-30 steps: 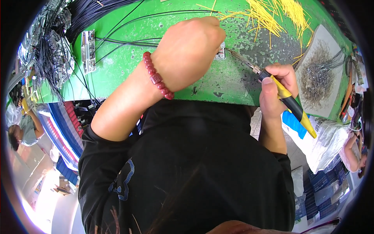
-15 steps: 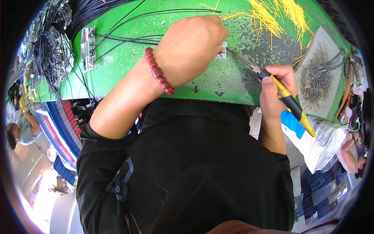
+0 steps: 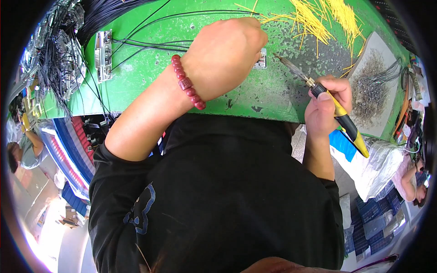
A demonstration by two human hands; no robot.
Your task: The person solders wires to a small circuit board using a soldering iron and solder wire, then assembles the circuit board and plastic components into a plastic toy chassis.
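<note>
A small grey metal connector piece [image 3: 260, 59] lies on the scuffed green work mat [image 3: 182, 86], pinned under the curled fingers of the left hand [image 3: 225, 57], wrist bent inward with a dark red bead bracelet [image 3: 187, 83]. The right hand [image 3: 327, 104] grips a yellow-and-black soldering iron [image 3: 339, 116] pen-fashion, tip angled toward the piece. Loose yellow wire strands [image 3: 318, 18] lie beyond.

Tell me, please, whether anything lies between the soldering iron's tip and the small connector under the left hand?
Nothing visible does: bare green table separates the soldering iron tip from the connector, which the left hand partly covers.
</note>
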